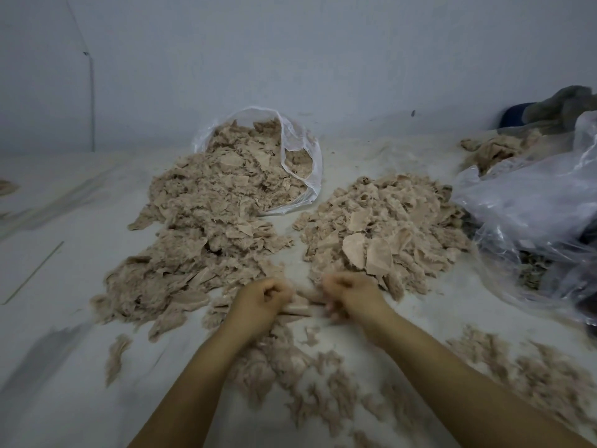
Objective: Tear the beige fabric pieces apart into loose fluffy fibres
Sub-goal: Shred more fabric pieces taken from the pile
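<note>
Two hands work close together over a pale sheet (pixel 80 318) on the floor. The left hand (pixel 260 302) has its fingers curled tight round one end of a small beige fabric piece (pixel 298 308). The right hand (pixel 350 297) grips the other end the same way, though it looks a bit blurry, so I cannot see each finger well. The piece is stretched flat between the two fists, and it looks like the hands are pulling it apart. Just past the left hand lies a big heap of fabric bits (pixel 206 240), and it spills out of a clear bag (pixel 300 163) farther away. Just past the right hand sits a second heap (pixel 384 231), with flat, whole pieces on top. Beyond that heap, off to the right, is a crumpled plastic bag (pixel 529 215). Under the arms, near the person, lie soft fluffy fibres (pixel 307 367), and more fluff is spread beside the right arm. What could go wrong? The piece could slip out of one fist if the hold is too near the edge. It could also rip into two flat bits and not into fluff, if the pull is too quick. And the fluff could get mixed back into the heaps, since they lie so near.
</note>
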The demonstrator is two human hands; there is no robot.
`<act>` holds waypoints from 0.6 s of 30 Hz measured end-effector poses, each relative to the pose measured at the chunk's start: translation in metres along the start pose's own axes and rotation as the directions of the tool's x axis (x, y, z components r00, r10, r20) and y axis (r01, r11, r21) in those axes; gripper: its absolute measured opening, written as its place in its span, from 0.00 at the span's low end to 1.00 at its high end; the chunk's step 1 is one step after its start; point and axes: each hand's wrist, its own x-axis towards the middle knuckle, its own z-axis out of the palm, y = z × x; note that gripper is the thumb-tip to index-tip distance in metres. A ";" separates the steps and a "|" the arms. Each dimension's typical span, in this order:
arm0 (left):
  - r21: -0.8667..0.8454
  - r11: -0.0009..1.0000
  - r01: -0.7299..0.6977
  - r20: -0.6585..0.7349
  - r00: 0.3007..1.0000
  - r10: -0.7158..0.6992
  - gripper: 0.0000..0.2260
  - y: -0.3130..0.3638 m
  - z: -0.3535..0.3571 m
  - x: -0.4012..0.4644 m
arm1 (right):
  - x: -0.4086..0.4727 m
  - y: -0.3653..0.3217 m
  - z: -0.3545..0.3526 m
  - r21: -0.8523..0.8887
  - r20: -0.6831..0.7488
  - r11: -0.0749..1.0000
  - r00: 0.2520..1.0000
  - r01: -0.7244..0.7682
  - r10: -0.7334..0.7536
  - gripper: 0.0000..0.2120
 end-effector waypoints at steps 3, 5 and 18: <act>0.157 0.987 -0.015 0.129 0.992 -0.006 0.08 -0.008 0.003 -0.005 | -0.001 0.023 0.011 -0.488 0.034 0.865 0.993 0.112 -0.110 0.17; 0.262 0.964 -0.053 0.126 0.992 0.020 0.19 -0.012 0.008 -0.006 | 0.002 0.029 0.014 -0.660 0.065 0.735 0.987 0.155 -0.150 0.28; 0.392 0.916 -0.086 0.138 0.990 0.034 0.24 -0.007 0.022 0.010 | 0.010 0.033 0.021 -0.803 0.158 0.534 0.958 0.265 -0.237 0.13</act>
